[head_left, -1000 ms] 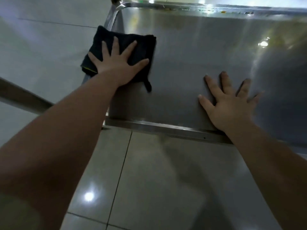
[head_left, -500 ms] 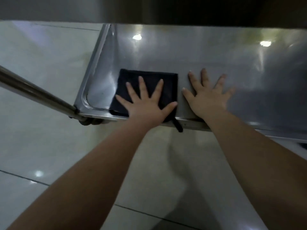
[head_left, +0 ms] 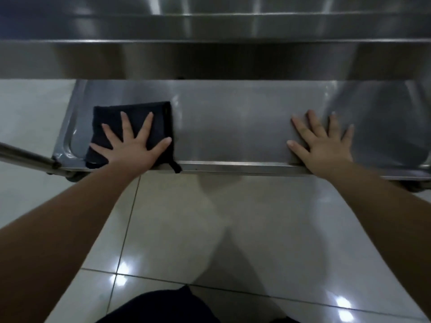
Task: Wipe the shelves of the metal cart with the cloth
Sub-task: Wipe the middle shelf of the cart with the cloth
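Glossy pale floor tiles (head_left: 233, 229) with lamp glints fill the near view. Beyond, at 10 o'clock, the left hand (head_left: 133, 150) presses the dark cloth (head_left: 109, 117) flat, fingers (head_left: 124, 123) spread, on the steel shelf's (head_left: 233, 127) left front corner. At 2 o'clock the right hand (head_left: 324, 145) lies flat, fingers spread, on bare steel. An upper shelf (head_left: 210, 29) overhangs at 12 o'clock.

The one view, worn on the head, looks forward and steeply down from the near side of the lower shelf (head_left: 233, 127). That shelf runs across the middle of the frame, close, within arm's reach. Beyond it the upper shelf (head_left: 210, 29) overhangs the top of the frame; nearer than it, floor (head_left: 233, 229) fills the lower half.
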The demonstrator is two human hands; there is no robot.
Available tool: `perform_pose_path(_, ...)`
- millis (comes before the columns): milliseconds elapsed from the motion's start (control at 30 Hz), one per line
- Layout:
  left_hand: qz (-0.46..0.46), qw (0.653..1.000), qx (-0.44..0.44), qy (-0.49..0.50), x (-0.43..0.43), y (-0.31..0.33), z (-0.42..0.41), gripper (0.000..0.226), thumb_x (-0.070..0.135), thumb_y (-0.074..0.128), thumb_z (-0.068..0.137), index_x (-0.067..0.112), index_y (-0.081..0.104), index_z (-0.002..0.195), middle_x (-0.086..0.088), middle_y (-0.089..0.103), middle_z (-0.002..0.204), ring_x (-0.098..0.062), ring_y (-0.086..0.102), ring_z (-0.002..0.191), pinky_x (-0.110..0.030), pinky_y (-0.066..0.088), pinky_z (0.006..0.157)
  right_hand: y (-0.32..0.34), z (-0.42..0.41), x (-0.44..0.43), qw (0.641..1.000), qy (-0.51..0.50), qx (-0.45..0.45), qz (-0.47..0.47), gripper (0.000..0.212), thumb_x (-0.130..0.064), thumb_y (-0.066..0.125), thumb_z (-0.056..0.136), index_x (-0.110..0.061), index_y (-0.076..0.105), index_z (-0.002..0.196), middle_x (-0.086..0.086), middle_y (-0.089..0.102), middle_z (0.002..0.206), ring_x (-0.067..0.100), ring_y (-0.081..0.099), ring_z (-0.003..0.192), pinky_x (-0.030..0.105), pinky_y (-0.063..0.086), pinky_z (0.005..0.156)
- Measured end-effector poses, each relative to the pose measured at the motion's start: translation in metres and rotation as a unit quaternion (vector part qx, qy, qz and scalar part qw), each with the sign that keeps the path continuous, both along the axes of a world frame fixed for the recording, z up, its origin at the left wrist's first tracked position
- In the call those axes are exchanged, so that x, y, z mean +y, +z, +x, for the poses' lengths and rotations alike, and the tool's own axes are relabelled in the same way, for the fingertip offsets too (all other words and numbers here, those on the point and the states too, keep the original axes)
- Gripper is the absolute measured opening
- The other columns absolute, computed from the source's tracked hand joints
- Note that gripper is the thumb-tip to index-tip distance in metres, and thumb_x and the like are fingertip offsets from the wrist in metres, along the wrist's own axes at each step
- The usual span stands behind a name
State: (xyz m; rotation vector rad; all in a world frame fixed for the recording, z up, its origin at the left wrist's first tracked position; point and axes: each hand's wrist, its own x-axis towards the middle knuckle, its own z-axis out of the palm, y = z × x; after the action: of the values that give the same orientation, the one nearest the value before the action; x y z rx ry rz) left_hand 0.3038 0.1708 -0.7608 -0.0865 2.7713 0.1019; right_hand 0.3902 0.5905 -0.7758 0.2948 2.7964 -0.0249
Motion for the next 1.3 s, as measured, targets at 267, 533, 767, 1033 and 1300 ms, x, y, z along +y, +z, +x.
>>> perform_pose_path(267,0.009,0.993,-0.022,-0.119,0.232,-0.010,0.051,0.088,0.091,0.005,0.073,0.049,-0.025,0.144,-0.010,-0.034,0.157,-0.056,-0.030,0.135,-0.082,-0.019,0.090,0.004,-0.006,0.006,0.964,-0.121,0.101,-0.216,0.052,-0.059,0.024,0.100,-0.048,0.019,0.151,-0.013,0.013,0.163,0.011,-0.007,0.150,0.051,-0.018,0.116)
perform_pose_path(533,0.074,0.988,0.116,-0.069,0.199,-0.003,0.021,0.059,0.055,0.022,0.099,0.047,-0.001,0.153,0.000,-0.003,0.165,-0.036,-0.012,0.149,-0.071,-0.012,0.106,0.036,-0.046,-0.062,0.959,-0.048,0.178,-0.214,0.052,-0.040,0.036,0.103,-0.028,0.029,0.153,0.000,0.019,0.163,0.027,0.008,0.151,0.054,0.004,0.118)
perform_pose_path(767,-0.019,0.977,0.057,-0.205,0.096,-0.018,-0.011,0.057,0.063,0.001,0.094,0.053,-0.007,0.149,0.011,-0.015,0.163,-0.029,-0.028,0.145,-0.066,-0.024,0.103,0.009,-0.038,-0.102,0.994,0.073,0.041,-0.071,0.067,-0.075,0.012,0.091,-0.052,-0.012,0.149,-0.013,-0.013,0.163,0.038,-0.020,0.147,0.072,-0.018,0.105)
perform_pose_path(1033,0.007,0.980,0.065,-0.187,0.097,-0.021,-0.012,0.054,0.063,0.013,0.097,0.057,-0.002,0.148,0.014,-0.008,0.164,-0.026,-0.018,0.149,-0.071,-0.013,0.108,0.010,0.009,0.102,0.974,-0.224,0.036,-0.019,0.077,-0.085,0.008,0.080,-0.053,-0.003,0.149,-0.013,-0.004,0.164,0.037,-0.008,0.149,0.072,-0.009,0.109)
perform_pose_path(1300,0.003,0.982,0.063,-0.177,0.101,-0.022,-0.011,0.052,0.059,0.015,0.099,0.058,0.000,0.148,0.015,-0.007,0.164,-0.025,-0.015,0.150,-0.071,-0.012,0.108,0.007,-0.013,0.002,0.994,-0.089,0.054,-0.026,0.073,-0.080,0.012,0.086,-0.051,-0.005,0.151,-0.014,-0.009,0.163,0.044,-0.013,0.147,0.075,-0.011,0.106)
